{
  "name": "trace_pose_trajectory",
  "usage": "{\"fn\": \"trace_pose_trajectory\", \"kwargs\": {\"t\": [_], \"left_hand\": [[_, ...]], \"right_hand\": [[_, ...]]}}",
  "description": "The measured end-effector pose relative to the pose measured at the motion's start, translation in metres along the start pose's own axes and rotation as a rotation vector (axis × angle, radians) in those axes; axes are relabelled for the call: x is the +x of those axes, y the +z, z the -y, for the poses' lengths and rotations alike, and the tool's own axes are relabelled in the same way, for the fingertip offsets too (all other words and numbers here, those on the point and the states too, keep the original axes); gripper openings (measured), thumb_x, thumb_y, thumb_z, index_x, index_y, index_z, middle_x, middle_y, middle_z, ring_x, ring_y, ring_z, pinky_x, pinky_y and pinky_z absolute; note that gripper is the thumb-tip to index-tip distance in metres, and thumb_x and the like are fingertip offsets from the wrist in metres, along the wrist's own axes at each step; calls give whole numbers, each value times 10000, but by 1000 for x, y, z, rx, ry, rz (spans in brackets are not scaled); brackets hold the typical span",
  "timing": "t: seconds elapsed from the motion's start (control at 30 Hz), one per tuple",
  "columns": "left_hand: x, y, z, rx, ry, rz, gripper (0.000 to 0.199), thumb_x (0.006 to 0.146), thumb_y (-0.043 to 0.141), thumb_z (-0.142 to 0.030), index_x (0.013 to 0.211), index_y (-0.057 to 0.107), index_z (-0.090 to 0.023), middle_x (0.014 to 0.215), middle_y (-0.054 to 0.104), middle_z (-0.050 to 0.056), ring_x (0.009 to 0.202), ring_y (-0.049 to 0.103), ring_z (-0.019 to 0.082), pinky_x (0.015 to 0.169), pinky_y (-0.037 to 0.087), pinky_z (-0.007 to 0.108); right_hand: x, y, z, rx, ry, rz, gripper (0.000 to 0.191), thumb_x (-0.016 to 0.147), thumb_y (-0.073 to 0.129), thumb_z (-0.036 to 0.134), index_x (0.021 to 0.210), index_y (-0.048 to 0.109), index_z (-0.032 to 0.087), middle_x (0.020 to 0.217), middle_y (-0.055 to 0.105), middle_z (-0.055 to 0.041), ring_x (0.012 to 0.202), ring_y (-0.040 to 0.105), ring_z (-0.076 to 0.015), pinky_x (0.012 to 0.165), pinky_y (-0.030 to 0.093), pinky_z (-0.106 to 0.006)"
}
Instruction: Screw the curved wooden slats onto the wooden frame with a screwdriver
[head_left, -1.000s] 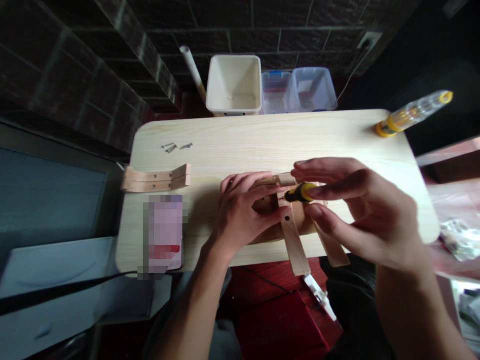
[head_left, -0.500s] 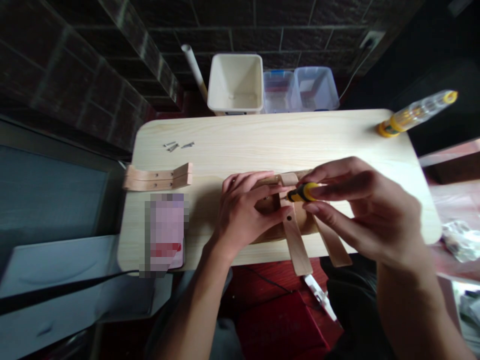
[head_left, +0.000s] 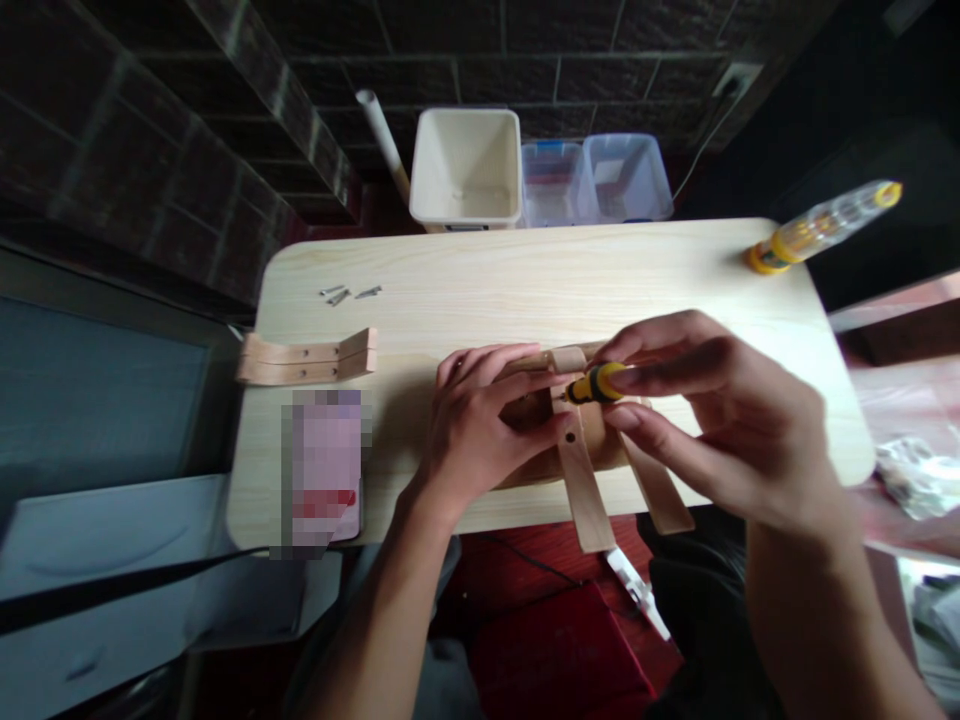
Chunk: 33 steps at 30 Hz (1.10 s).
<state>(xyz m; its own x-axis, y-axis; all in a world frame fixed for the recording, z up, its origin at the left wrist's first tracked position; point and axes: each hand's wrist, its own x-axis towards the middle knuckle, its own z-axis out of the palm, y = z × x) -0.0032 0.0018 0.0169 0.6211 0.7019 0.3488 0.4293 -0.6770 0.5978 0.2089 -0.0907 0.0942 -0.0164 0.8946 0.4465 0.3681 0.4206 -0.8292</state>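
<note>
My right hand (head_left: 727, 410) pinches a yellow and black screwdriver (head_left: 596, 384), its tip against a curved wooden strip (head_left: 586, 500) that has a dark hole. Under the strip lies a brown wooden piece (head_left: 529, 410) with a rounded edge, partly hidden by my hands. My left hand (head_left: 480, 420) grips this piece and the strip, thumb and forefinger on either side of the screwdriver's tip. A second wooden strip (head_left: 660, 485) juts past the table's front edge beside the first. Whether a screw sits under the tip is too small to tell.
Several screws (head_left: 337, 296) lie at the table's back left. Two joined curved wooden strips (head_left: 307, 360) and a blurred-out pink object (head_left: 326, 460) are at left. A clear-and-yellow tube (head_left: 825, 228) stands at back right. Behind the table (head_left: 637, 260) are a cream bin (head_left: 465, 215) and two clear boxes.
The whole view has shifted slightly, so things appear a little further left. My hands keep their places on the wooden piece, and the screwdriver stays on the strip, perhaps slightly turned.
</note>
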Motion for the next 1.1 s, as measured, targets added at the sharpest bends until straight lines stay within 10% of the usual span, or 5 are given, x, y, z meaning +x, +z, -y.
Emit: {"fn": "trace_pose_trajectory", "kwargs": {"t": [0.37, 1.1], "left_hand": [[0, -3, 1, -16, 31, 9, 292, 950, 832, -438, 1233, 803, -372, 1406, 765, 1, 1319, 689, 271, 1190, 449, 509], [1, -3, 1, -26, 22, 17, 251, 953, 815, -481, 1181, 821, -376, 1396, 771, 9, 1306, 687, 276, 1206, 432, 520]], "right_hand": [[-3, -2, -1, 36, 49, -25, 414, 929, 764, 54, 1260, 776, 303, 1371, 779, -44, 1343, 724, -298, 1132, 617, -502], [1, 6, 4, -76, -61, -58, 313, 850, 869, 75, 1090, 795, 261, 1155, 801, -49, 1067, 790, -233, 873, 667, -402]]}}
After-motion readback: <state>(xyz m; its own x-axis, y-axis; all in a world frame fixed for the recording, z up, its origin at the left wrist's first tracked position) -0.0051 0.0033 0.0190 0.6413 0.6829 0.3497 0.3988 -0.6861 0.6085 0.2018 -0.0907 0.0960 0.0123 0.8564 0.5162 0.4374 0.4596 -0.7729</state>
